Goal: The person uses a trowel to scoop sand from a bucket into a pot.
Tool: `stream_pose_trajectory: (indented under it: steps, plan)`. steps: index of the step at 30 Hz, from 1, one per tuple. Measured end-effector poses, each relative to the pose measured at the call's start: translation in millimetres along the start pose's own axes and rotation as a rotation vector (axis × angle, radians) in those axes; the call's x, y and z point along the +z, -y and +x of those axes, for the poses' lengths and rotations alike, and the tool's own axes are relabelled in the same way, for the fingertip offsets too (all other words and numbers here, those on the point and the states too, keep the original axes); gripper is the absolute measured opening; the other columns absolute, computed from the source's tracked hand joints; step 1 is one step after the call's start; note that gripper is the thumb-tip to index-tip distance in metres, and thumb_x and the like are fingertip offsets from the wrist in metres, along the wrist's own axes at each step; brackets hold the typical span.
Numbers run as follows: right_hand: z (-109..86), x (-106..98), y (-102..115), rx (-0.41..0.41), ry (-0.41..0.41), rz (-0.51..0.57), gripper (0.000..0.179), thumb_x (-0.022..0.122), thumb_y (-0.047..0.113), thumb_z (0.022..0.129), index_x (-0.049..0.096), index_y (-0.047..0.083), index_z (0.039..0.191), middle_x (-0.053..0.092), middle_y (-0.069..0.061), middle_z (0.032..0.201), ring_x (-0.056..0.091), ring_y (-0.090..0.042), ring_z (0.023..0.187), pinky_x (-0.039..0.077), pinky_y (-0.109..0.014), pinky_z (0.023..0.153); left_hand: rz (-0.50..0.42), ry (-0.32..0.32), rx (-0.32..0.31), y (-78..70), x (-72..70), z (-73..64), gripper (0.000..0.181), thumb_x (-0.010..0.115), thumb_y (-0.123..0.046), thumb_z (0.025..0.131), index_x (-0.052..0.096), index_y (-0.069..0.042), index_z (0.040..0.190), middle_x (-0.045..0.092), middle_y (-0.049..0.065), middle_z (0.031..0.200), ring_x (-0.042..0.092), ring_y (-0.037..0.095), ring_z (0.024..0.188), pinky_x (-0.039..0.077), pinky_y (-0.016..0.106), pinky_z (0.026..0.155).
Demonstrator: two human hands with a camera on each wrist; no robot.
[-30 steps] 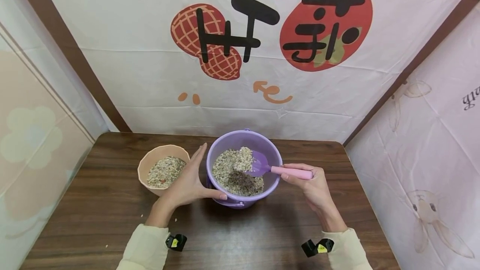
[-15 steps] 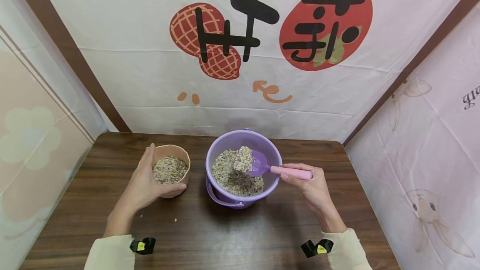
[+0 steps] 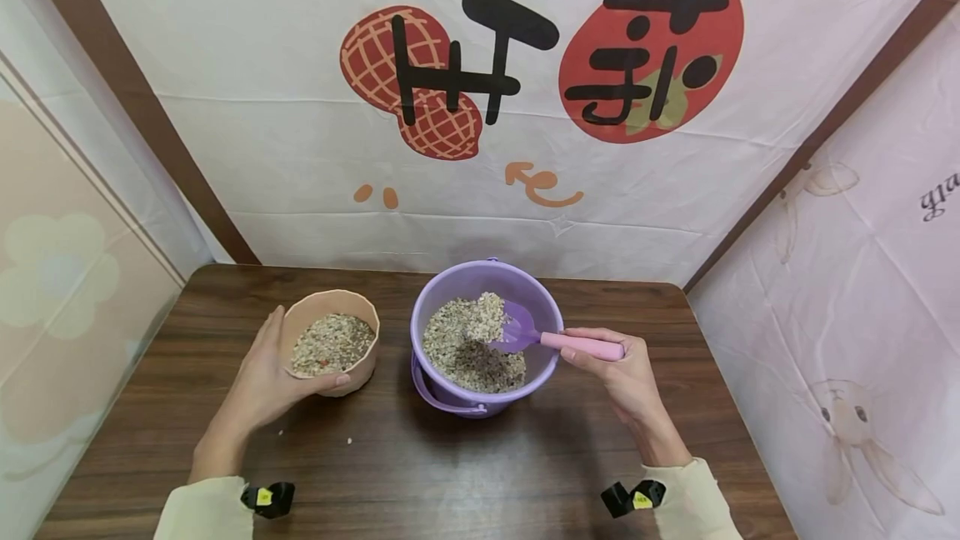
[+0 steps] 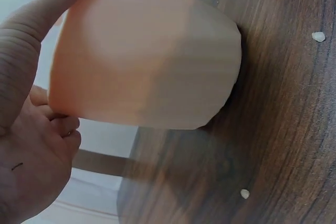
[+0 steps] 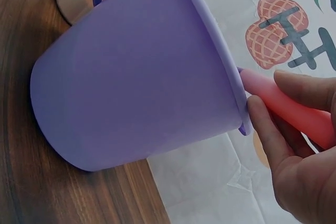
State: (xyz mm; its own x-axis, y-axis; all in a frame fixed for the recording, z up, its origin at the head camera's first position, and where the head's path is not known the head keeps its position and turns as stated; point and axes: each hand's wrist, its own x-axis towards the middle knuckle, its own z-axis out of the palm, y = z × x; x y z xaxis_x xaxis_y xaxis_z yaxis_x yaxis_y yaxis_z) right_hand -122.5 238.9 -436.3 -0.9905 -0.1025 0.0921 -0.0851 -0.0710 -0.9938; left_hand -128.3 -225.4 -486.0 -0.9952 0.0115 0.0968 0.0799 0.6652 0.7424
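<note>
On the left of the table, my left hand [image 3: 262, 377] holds a peach-coloured bowl [image 3: 363, 373], with the thumb along its near side and the fingers at its left. Mixed grains [image 3: 330, 344] lie in that bowl. The left wrist view shows the bowl's plain outer wall [image 4: 147, 51] beside the thumb. My right hand [image 3: 628, 373] grips the pink handle [image 3: 583, 346] of a small purple shovel [image 3: 520, 328]. A heap of pale grains [image 3: 489, 317] rests on its blade, over a purple bucket [image 3: 453, 288] with more grains inside. In the right wrist view, fingers and thumb pinch the handle [image 5: 294, 106] at the bucket's rim.
Bucket and bowl stand apart on a dark wood table [image 3: 480, 482]. A few loose grains [image 3: 349, 441] lie in front of them. The bucket's carrying handle [image 3: 435, 398] hangs down its left front. A printed white cloth [image 3: 480, 223] rises behind the table.
My left hand has left the bucket's side, moved left and taken hold of the bowl, which has shifted slightly. The right hand and the loaded shovel have stayed in place.
</note>
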Motion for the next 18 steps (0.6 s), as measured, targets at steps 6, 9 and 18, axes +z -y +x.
stream_pose_trajectory:
  steps: [6,9,18]
  plan:
    - [-1.3,3.6,5.8,0.021,-0.017,-0.012,0.042,0.079,0.001,0.086,0.064,-0.019,0.12,0.074,-0.019,0.105,0.064,-0.03,0.12,0.055,-0.034,0.094,-0.025,-0.01,-0.012,5.1,3.1,0.3,0.141,0.096,-0.044,0.065,0.003,0.005,0.16,0.017,0.036,0.16,0.027,0.058,0.14,0.03,0.074,0.105]
    - [0.4,8.2,10.4,0.025,-0.004,-0.017,0.042,0.079,0.004,0.087,0.065,-0.017,0.121,0.074,-0.018,0.107,0.06,-0.031,0.123,0.052,-0.034,0.099,-0.023,-0.007,-0.031,6.1,3.9,0.1,0.142,0.096,-0.045,0.066,0.002,0.004,0.16,0.016,0.035,0.161,0.027,0.057,0.14,0.03,0.074,0.105]
    - [13.8,42.3,27.8,0.039,0.053,0.096,0.036,0.078,-0.002,0.085,0.067,-0.012,0.119,0.074,-0.019,0.104,0.069,-0.029,0.109,0.056,-0.036,0.092,-0.033,-0.009,-0.044,8.3,4.1,-0.9,0.141,0.096,-0.045,0.066,0.003,0.003,0.161,0.016,0.034,0.161,0.026,0.057,0.141,0.029,0.073,0.106]
